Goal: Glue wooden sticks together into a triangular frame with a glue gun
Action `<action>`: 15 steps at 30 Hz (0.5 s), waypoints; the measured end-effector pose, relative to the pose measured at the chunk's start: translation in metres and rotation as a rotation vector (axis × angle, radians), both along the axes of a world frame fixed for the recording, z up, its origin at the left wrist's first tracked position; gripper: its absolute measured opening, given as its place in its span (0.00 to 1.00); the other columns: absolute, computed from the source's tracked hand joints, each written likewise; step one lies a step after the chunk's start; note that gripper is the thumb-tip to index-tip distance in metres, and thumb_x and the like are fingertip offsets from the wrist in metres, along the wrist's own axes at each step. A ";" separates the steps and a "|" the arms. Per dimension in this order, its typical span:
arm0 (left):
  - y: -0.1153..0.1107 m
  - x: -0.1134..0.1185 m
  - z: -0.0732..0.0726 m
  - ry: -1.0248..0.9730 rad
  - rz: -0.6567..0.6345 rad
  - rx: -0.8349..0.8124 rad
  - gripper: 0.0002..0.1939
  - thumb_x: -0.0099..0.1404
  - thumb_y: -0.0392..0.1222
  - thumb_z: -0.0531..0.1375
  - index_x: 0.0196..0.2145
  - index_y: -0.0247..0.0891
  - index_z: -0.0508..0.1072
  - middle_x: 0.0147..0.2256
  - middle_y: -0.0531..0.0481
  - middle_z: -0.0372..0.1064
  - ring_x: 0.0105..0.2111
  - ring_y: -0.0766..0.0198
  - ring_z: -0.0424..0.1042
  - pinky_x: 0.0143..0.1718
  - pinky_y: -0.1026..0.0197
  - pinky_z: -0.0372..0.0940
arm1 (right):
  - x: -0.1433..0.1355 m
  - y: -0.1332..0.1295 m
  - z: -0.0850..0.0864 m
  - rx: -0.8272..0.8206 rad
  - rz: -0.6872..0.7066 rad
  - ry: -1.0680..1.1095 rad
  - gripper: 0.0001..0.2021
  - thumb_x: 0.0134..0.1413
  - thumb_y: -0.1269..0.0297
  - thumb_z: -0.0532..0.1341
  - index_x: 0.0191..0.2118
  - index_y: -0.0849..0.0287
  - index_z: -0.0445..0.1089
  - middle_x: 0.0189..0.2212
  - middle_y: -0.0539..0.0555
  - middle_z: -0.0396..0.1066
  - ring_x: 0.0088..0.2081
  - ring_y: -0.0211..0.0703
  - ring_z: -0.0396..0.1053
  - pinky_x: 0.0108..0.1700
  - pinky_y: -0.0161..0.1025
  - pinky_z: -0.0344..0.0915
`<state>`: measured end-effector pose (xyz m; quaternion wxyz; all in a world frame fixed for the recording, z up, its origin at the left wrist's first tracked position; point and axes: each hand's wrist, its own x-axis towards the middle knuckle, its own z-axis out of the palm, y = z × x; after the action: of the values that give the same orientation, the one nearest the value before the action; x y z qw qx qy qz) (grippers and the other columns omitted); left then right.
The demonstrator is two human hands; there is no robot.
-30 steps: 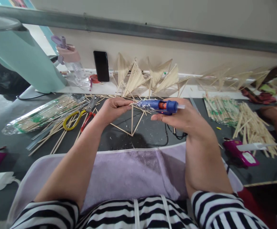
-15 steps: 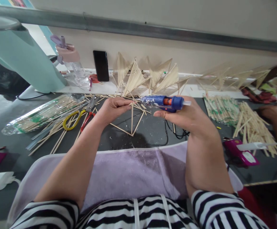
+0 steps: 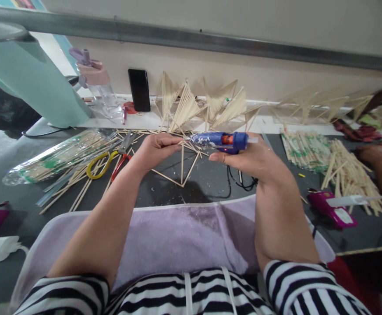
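My right hand [image 3: 252, 159] is closed round a blue hot glue gun [image 3: 224, 141], with a clear glue stick out of its back end. The gun's nozzle points left and meets a corner of a wooden stick frame [image 3: 182, 164], close to my left fingertips. With thumb and fingers pinched, my left hand [image 3: 160, 151] holds that frame by its upper corner. The frame is made of thin sticks joined in triangles, and its lower point is near the grey table [image 3: 164, 192]. My left fingers partly hide the joint.
Left of my hands lie scissors [image 3: 104, 164] and bagged sticks [image 3: 62, 153]. Finished stick structures [image 3: 186, 107], a phone [image 3: 139, 90] and a bottle [image 3: 97, 85] stand along the wall. Loose sticks [image 3: 348, 170] and another person's arm [image 3: 380, 164] are at right.
My right hand has moved the glue gun slightly left, bringing its nozzle onto the frame's corner by my left fingertips. My left hand stays almost still.
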<state>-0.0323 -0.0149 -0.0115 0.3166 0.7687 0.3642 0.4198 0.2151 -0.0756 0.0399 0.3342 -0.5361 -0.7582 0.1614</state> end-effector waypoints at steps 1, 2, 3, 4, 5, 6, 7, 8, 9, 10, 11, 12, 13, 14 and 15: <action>0.000 0.000 0.000 0.002 -0.006 0.000 0.10 0.59 0.46 0.65 0.37 0.42 0.82 0.36 0.49 0.78 0.36 0.64 0.75 0.41 0.64 0.68 | 0.001 0.000 0.001 0.003 -0.005 -0.006 0.16 0.42 0.50 0.71 0.29 0.57 0.74 0.22 0.49 0.72 0.27 0.41 0.69 0.27 0.37 0.64; -0.001 0.000 0.001 0.004 -0.011 -0.001 0.10 0.59 0.46 0.65 0.37 0.42 0.82 0.36 0.49 0.78 0.36 0.63 0.75 0.41 0.64 0.68 | 0.001 0.000 0.001 0.004 -0.012 -0.011 0.15 0.42 0.50 0.71 0.30 0.57 0.75 0.23 0.49 0.72 0.27 0.42 0.70 0.28 0.37 0.64; -0.001 0.000 0.001 0.006 -0.015 -0.004 0.10 0.59 0.46 0.65 0.38 0.42 0.82 0.37 0.49 0.79 0.37 0.63 0.75 0.41 0.63 0.68 | 0.002 -0.001 0.002 0.004 -0.018 -0.013 0.15 0.42 0.50 0.71 0.30 0.57 0.75 0.24 0.49 0.73 0.28 0.42 0.70 0.28 0.38 0.64; -0.001 0.000 0.001 0.008 -0.016 -0.008 0.11 0.59 0.47 0.65 0.38 0.42 0.82 0.37 0.48 0.79 0.37 0.63 0.75 0.41 0.63 0.68 | 0.002 -0.001 0.002 0.006 -0.021 -0.012 0.15 0.42 0.50 0.71 0.30 0.56 0.75 0.24 0.49 0.73 0.28 0.42 0.70 0.29 0.38 0.65; -0.002 0.000 0.002 0.010 -0.014 -0.012 0.11 0.59 0.47 0.65 0.38 0.42 0.82 0.37 0.48 0.79 0.37 0.63 0.75 0.41 0.63 0.69 | 0.002 -0.001 0.003 0.008 -0.021 -0.007 0.15 0.42 0.50 0.71 0.30 0.55 0.75 0.24 0.49 0.74 0.28 0.43 0.70 0.29 0.38 0.65; -0.002 0.000 0.002 0.010 -0.008 -0.014 0.11 0.59 0.47 0.65 0.38 0.42 0.82 0.37 0.48 0.79 0.37 0.62 0.75 0.40 0.63 0.69 | 0.001 -0.002 0.003 0.011 -0.017 0.001 0.15 0.42 0.49 0.71 0.29 0.55 0.75 0.24 0.49 0.74 0.28 0.43 0.70 0.28 0.38 0.65; -0.002 0.000 0.001 0.007 0.000 -0.016 0.11 0.59 0.47 0.66 0.37 0.41 0.82 0.36 0.48 0.79 0.37 0.62 0.75 0.40 0.63 0.69 | 0.001 -0.002 0.003 0.011 -0.010 0.010 0.15 0.42 0.49 0.71 0.29 0.54 0.75 0.24 0.49 0.74 0.28 0.43 0.70 0.28 0.39 0.65; -0.002 0.000 0.001 0.004 0.010 -0.018 0.12 0.58 0.48 0.66 0.37 0.41 0.82 0.36 0.48 0.78 0.36 0.62 0.75 0.40 0.63 0.69 | 0.000 -0.002 0.003 0.009 -0.003 0.018 0.15 0.41 0.49 0.71 0.28 0.54 0.75 0.23 0.49 0.74 0.28 0.44 0.70 0.28 0.39 0.66; -0.002 0.000 0.001 0.001 0.019 -0.019 0.12 0.58 0.48 0.66 0.37 0.40 0.82 0.36 0.48 0.78 0.36 0.62 0.75 0.40 0.63 0.69 | -0.001 -0.002 0.003 0.005 0.002 0.025 0.14 0.41 0.49 0.71 0.28 0.54 0.75 0.23 0.50 0.74 0.28 0.44 0.70 0.28 0.39 0.66; -0.001 0.000 0.001 0.000 0.025 -0.020 0.12 0.58 0.48 0.66 0.36 0.40 0.82 0.36 0.48 0.78 0.36 0.62 0.75 0.40 0.63 0.69 | -0.001 -0.002 0.003 0.000 0.004 0.030 0.14 0.40 0.49 0.71 0.28 0.54 0.75 0.24 0.50 0.74 0.28 0.44 0.70 0.29 0.39 0.66; -0.001 0.000 0.001 0.002 0.025 -0.020 0.12 0.58 0.48 0.66 0.37 0.40 0.82 0.36 0.48 0.78 0.36 0.62 0.75 0.40 0.63 0.69 | -0.001 -0.001 0.002 -0.005 0.005 0.032 0.15 0.40 0.50 0.72 0.29 0.54 0.75 0.24 0.50 0.74 0.29 0.44 0.71 0.29 0.39 0.67; -0.001 0.000 0.001 0.009 0.021 -0.020 0.12 0.58 0.47 0.66 0.37 0.40 0.82 0.36 0.48 0.78 0.37 0.62 0.75 0.41 0.63 0.69 | -0.001 0.000 0.002 -0.009 0.003 0.033 0.15 0.41 0.50 0.71 0.30 0.55 0.76 0.25 0.50 0.75 0.29 0.44 0.71 0.30 0.39 0.67; -0.001 0.000 0.001 0.018 0.015 -0.019 0.11 0.59 0.47 0.66 0.37 0.40 0.82 0.36 0.48 0.78 0.37 0.63 0.75 0.41 0.63 0.69 | 0.000 0.001 0.002 -0.011 0.005 0.032 0.15 0.41 0.51 0.71 0.31 0.55 0.76 0.26 0.50 0.75 0.29 0.44 0.71 0.30 0.39 0.67; -0.001 0.000 0.001 0.024 0.009 -0.015 0.11 0.59 0.46 0.66 0.38 0.41 0.82 0.36 0.48 0.78 0.36 0.63 0.75 0.41 0.63 0.69 | 0.001 0.001 0.001 -0.014 0.010 0.032 0.15 0.42 0.51 0.71 0.32 0.56 0.76 0.26 0.50 0.75 0.30 0.44 0.71 0.31 0.39 0.68; -0.002 0.000 0.002 0.027 0.005 -0.011 0.11 0.59 0.46 0.65 0.38 0.41 0.82 0.37 0.48 0.79 0.36 0.63 0.75 0.41 0.63 0.69 | 0.002 0.002 0.001 -0.017 0.018 0.031 0.15 0.42 0.52 0.71 0.33 0.56 0.76 0.27 0.50 0.76 0.31 0.45 0.72 0.32 0.39 0.68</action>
<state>-0.0324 -0.0166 -0.0099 0.3150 0.7716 0.3726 0.4082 0.2168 -0.0733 0.0410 0.3398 -0.5296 -0.7563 0.1793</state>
